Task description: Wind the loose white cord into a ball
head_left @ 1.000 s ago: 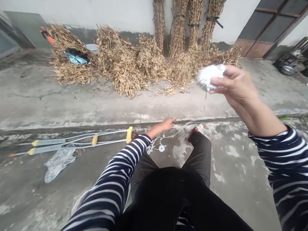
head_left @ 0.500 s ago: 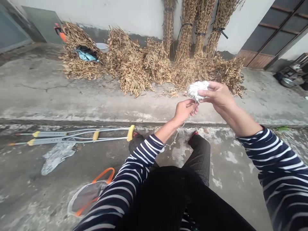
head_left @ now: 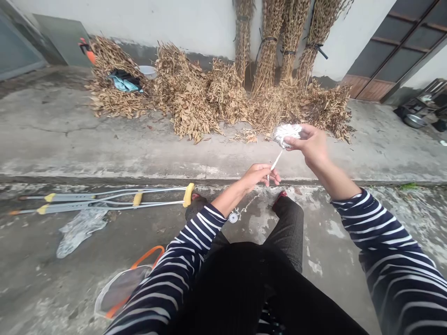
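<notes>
My right hand [head_left: 313, 145] grips a white ball of cord [head_left: 287, 135], fingers behind it and thumb on its near side. A white strand [head_left: 277, 160] runs taut from the ball's underside down to my left hand [head_left: 261, 176], which pinches it between thumb and fingers. The left hand sits lower and to the left of the ball, apart from it. Below my left wrist, a small round silvery thing [head_left: 233, 217] shows near a thin pale line on the ground; I cannot make out what it is.
Crutches [head_left: 115, 197] with yellow pads lie on the ground at left, beside a clear plastic bag [head_left: 82, 230]. A mesh bag with orange handles [head_left: 120, 288] is nearer. Heaps of dried plants [head_left: 195, 97] and tied upright bundles [head_left: 267, 46] line the wall beyond a low step [head_left: 104, 160].
My left hand has moved down and away from the ball, drawing out a length of white cord. The right hand still holds the ball, slightly lower. The silvery round thing has come into view.
</notes>
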### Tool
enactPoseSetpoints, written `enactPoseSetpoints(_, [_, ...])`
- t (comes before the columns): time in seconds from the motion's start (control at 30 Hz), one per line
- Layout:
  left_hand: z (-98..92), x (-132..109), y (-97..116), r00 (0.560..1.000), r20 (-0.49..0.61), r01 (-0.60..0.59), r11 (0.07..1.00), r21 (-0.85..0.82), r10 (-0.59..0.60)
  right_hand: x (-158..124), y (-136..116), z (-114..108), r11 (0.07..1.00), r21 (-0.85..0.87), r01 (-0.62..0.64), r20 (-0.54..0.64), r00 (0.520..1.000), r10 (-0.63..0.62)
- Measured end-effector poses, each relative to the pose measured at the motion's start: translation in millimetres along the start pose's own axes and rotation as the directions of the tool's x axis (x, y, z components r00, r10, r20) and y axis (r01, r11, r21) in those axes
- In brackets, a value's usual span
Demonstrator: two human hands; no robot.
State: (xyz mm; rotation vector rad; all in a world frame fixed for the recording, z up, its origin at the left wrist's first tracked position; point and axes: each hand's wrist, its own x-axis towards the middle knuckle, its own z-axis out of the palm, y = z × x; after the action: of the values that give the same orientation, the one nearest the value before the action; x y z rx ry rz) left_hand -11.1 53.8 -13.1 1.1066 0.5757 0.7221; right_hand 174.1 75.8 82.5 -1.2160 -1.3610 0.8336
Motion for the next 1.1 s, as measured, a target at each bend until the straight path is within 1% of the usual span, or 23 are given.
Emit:
enactPoseSetpoints(0.07, [0.0, -2, 2, 0.998, 0.056, 0.033, 0.999, -0.043, -0.03, 3, 12, 0, 0.977, -0.174, 0.123, -0.054, 0.989, -0.134])
enactPoseSetpoints(0.13, [-0.1, -4, 5, 0.989, 0.138, 0.066, 0.993, -0.1, -0.052, 3, 23, -1, 0.893, -0.372, 0.252, -0.057, 0.954, -0.293])
enactPoseSetpoints(0.17, [-0.6, -5, 7, 0.982, 0.178, 0.082, 0.989, -0.125, -0.059, 3, 29, -2, 0.844, -0.442, 0.305, -0.026, 0.936, -0.351])
enactPoseSetpoints(0.23, [-3.2, -5, 10, 0.969, 0.237, 0.115, 0.98, -0.161, -0.075, -1, 37, -2, 0.78, -0.499, 0.378, 0.061, 0.913, -0.404])
enactPoseSetpoints(0.27, [-5.0, -6, 11, 0.963, 0.255, 0.132, 0.976, -0.175, -0.084, -4, 41, -2, 0.767, -0.501, 0.4, 0.101, 0.908, -0.407])
enactPoseSetpoints(0.33, [-8.9, -6, 13, 0.956, 0.274, 0.166, 0.962, -0.215, -0.104, -10, 46, -1, 0.775, -0.478, 0.414, 0.163, 0.909, -0.385])
enactPoseSetpoints(0.4, [-11.2, -6, 13, 0.957, 0.266, 0.19, 0.943, -0.272, -0.115, -18, 51, 1, 0.819, -0.433, 0.377, 0.185, 0.926, -0.329])
enactPoseSetpoints(0.5, [-9.7, -7, 11, 0.975, 0.203, 0.164, 0.915, -0.368, -0.093, -30, 62, 5, 0.908, -0.332, 0.255, 0.177, 0.962, -0.206])
enactPoseSetpoints(0.6, [-4.9, -9, 9, 0.994, 0.078, 0.097, 0.896, -0.433, -0.07, -44, 74, 8, 0.967, -0.213, 0.144, 0.177, 0.978, -0.107])
enactPoseSetpoints(0.7, [-2.7, -12, 12, 0.997, -0.051, 0.036, 0.893, -0.449, -0.066, -56, 85, 8, 0.992, -0.112, 0.054, 0.206, 0.978, -0.03])
enactPoseSetpoints(0.8, [-5.9, -15, 23, 0.983, -0.186, -0.08, 0.904, -0.419, 0.001, -66, 93, 5, 0.994, -0.092, -0.067, 0.275, 0.957, 0.09])
enactPoseSetpoints(0.9, [-13.2, -13, 36, 0.961, -0.267, -0.17, 0.923, -0.344, 0.077, -75, 95, 4, 0.98, -0.073, -0.187, 0.389, 0.899, 0.201])
enactPoseSetpoints(0.97, [-18.7, -10, 40, 0.954, -0.284, -0.187, 0.934, -0.305, 0.098, -81, 93, 4, 0.973, -0.041, -0.227, 0.445, 0.868, 0.222])
enactPoseSetpoints(1.0, [-21.2, -8, 40, 0.951, -0.291, -0.193, 0.936, -0.293, 0.105, -84, 91, 4, 0.97, -0.019, -0.244, 0.458, 0.86, 0.225])
enactPoseSetpoints(1.1, [-27.9, -1, 35, 0.94, -0.322, -0.209, 0.933, -0.294, 0.109, -91, 85, 6, 0.956, 0.055, -0.287, 0.459, 0.858, 0.231])
